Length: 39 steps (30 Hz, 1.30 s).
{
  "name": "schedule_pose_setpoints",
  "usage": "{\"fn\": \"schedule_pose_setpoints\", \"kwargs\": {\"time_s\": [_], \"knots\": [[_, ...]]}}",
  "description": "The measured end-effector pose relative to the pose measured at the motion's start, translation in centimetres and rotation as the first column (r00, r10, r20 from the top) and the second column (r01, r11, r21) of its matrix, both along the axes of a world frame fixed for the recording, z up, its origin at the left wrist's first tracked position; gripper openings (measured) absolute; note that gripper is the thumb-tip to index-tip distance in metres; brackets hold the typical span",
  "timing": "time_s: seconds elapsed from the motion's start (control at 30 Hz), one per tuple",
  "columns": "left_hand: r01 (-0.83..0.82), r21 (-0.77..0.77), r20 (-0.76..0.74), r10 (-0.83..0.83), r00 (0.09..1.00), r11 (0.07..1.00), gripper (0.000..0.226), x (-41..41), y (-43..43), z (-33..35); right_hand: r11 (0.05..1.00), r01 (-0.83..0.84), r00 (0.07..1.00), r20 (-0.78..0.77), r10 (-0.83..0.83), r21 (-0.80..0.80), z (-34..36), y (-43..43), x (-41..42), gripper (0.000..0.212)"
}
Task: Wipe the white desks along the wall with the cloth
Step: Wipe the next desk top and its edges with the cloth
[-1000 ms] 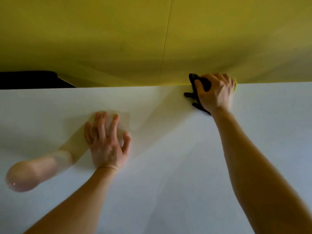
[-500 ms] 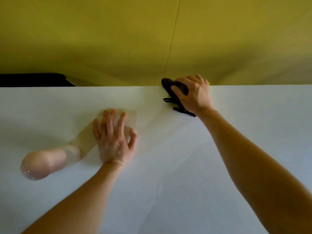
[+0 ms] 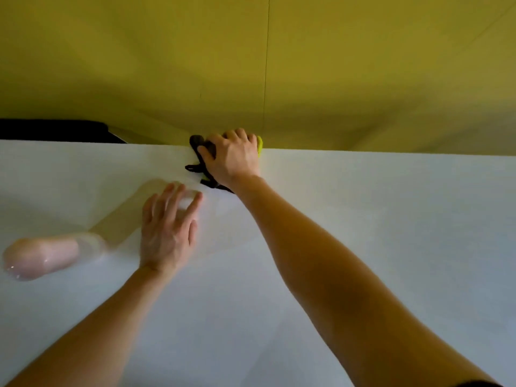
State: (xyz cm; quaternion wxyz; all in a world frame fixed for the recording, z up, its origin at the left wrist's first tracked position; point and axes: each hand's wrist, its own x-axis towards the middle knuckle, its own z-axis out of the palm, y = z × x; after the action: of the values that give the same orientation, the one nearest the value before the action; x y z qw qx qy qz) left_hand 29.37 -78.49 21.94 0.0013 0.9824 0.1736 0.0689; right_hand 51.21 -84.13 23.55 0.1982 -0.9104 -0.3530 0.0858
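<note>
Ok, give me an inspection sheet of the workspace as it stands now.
Surface: white desk, glossy.
Job's things: dark cloth with yellow side, at the desk's far edge by the wall.
Clutter: blurred pale pink object at left, unidentifiable.
Grippers: right hand grips the cloth; left hand flat on the desk, fingers straight.
Cables: nothing seen.
Surroundings: yellow wall with vertical seam; black object behind the desk, far left.
</note>
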Motion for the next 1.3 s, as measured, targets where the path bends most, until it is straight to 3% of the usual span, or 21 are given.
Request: {"fn": "schedule_pose_setpoints", "kwargs": {"time_s": [0.1,0.27,0.37,0.47,0.53,0.7,0.83,0.9,1.03,1.13,1.2,1.3], "knots": [[-0.083,-0.013,-0.007,0.083,0.997,0.996,0.043,2.4,-3.9,1.5,0.995,-0.061,0.998,0.031,0.059,0.083,-0.9,-7.3,4.7,0.038],[-0.023,-0.106,0.057,0.029,0.998,0.994,0.048,10.4,-14.4,2.1,0.988,0.101,0.989,0.093,-0.112,0.116,-1.5,-27.0,16.1,0.039],[-0.067,-0.147,0.078,0.079,0.994,0.987,0.048,13.0,-18.5,0.9,0.969,0.238,0.961,0.125,-0.245,0.066,-1.3,-33.3,19.3,0.038],[-0.103,-0.154,0.112,0.121,0.986,0.983,0.051,13.0,-19.5,-0.2,0.916,0.4,0.904,0.159,-0.396,0.01,-1.4,-31.7,17.8,0.036],[-0.104,-0.145,0.121,0.122,0.985,0.984,0.051,12.8,-19.2,-0.4,0.915,0.403,0.907,0.139,-0.397,-0.02,-1.2,-26.9,15.6,0.043],[-0.149,-0.123,0.091,0.161,0.983,0.981,0.049,12.8,-19.3,-0.2,0.999,0.037,0.999,-0.027,-0.037,0.012,0.0,-13.7,9.5,0.04],[-0.138,-0.123,0.114,0.153,0.982,0.983,0.048,12.9,-19.4,-0.4,0.992,-0.122,0.988,-0.098,0.123,0.022,-0.9,-16.5,12.0,0.041],[-0.135,-0.13,0.12,0.151,0.981,0.982,0.048,12.9,-19.5,-0.4,0.997,-0.058,0.997,-0.043,0.06,0.049,-1.5,-22.3,15.2,0.042],[-0.117,-0.151,0.128,0.137,0.982,0.981,0.051,12.9,-19.5,-0.2,0.967,0.245,0.964,0.091,-0.251,0.075,-0.8,-35.7,20.4,0.041],[-0.133,-0.141,0.107,0.149,0.983,0.981,0.051,13.0,-19.6,-0.1,0.87,0.493,0.861,0.143,-0.488,0.001,-0.5,-34.4,18.7,0.044],[-0.122,-0.141,0.109,0.138,0.984,0.982,0.052,13.0,-19.5,0.0,0.892,0.452,0.884,0.136,-0.448,0.001,-0.4,-28.4,16.1,0.049],[-0.136,-0.111,0.092,0.147,0.985,0.984,0.052,13.1,-19.4,-0.2,0.985,0.172,0.983,0.071,-0.17,-0.018,-0.3,-18.5,11.0,0.046]]}}
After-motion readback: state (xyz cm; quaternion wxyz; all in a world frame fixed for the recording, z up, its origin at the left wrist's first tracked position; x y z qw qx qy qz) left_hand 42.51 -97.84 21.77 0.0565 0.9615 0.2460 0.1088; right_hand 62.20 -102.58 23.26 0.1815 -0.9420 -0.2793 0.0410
